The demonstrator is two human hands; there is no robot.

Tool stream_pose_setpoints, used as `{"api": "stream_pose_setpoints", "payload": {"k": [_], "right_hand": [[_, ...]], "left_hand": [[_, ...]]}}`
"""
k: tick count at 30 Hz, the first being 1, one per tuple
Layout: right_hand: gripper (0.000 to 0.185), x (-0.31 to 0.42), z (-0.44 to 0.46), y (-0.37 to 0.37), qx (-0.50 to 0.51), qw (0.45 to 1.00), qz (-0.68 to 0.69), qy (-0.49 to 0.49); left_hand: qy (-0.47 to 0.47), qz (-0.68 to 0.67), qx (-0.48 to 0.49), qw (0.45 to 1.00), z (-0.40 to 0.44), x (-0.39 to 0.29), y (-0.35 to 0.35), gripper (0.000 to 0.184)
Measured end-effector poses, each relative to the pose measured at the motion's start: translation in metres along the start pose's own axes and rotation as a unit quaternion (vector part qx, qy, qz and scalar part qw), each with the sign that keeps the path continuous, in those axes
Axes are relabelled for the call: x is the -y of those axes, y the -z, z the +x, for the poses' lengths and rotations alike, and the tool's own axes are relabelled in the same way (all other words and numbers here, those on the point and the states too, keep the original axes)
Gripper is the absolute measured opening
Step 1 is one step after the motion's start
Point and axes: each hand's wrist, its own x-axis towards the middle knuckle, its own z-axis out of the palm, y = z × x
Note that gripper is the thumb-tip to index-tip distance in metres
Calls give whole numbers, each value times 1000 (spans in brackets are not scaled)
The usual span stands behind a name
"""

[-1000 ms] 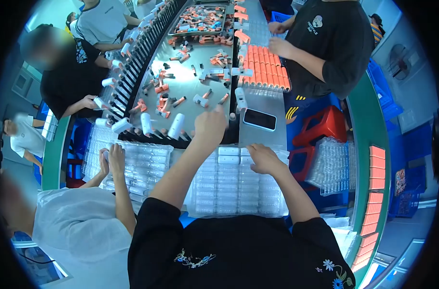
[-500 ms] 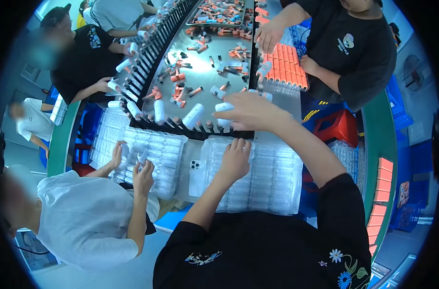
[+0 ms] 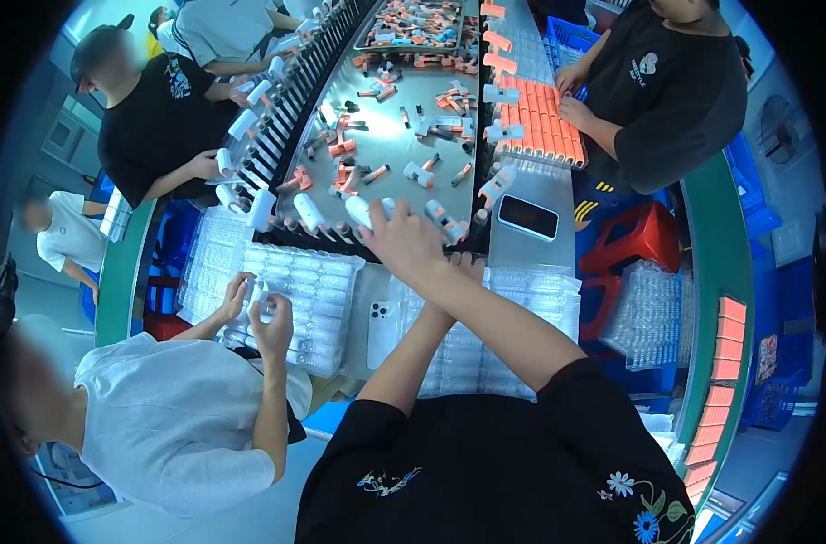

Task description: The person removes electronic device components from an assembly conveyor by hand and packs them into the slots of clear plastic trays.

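Since the prev frame, R hand (image 3: 404,238) has swung left along the rack (image 3: 327,243), and L hand (image 3: 465,269) has slid right, now crossed under R forearm. R hand: part open, fingers curled by a white casing (image 3: 358,214) at its fingertips, prob. touching; grip unclear. L hand: mostly hidden, can't tell how open or if holding; it's at the top edge of the clear tray (image 3: 481,349). Dark-screened phone (image 3: 528,218) just right of L hand.

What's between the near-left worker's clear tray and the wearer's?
Head view: a pale phone, camera side up, lies between the worker's tray and the wearer's tray.
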Motion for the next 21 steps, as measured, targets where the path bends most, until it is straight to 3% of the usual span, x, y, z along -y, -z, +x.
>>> {"api": "stream_pose_setpoints", "payload": {"k": [4, 6, 8, 11, 12, 13, 15, 17, 19, 21], "right_hand": [[48, 24, 19, -16, -43, 997, -42, 47], [48, 34, 27, -27, -43, 995, -62, 65], [46, 40, 48, -34, -5, 996, -52, 68], [46, 64, 85, -20, 157, 986, 45, 15], [46, 69, 91, -22, 142, 987, 61, 37], [46, 70, 96, -20, 123, 988, 72, 56], [47, 74, 102, -8, 100, 986, 122, 63], [50, 72, 92, 3, 8, 981, 187, 53], [50, 55, 60, 49, 22, 947, 321, 20], [51, 16, 11, 56, -11, 929, 367, 51]], "left_hand": [[0, -34, 50, 998, 3, 1, 19, 22], [21, -100, 74, 992, -3, 1, 29, 31], [-18, -221, -160, 962, -19, 2, 38, 40], [12, -298, -87, 950, -40, 1, 101, 49], [9, -312, -13, 950, -58, 9, 104, 52], [8, -312, -15, 950, -70, 12, 112, 52], [158, -454, 27, 876, -84, 9, 131, 56], [210, -430, 64, 876, -92, 8, 145, 52], [227, -473, 36, 851, -106, 11, 150, 56], [236, -515, -22, 824, -118, 15, 145, 60]]}}
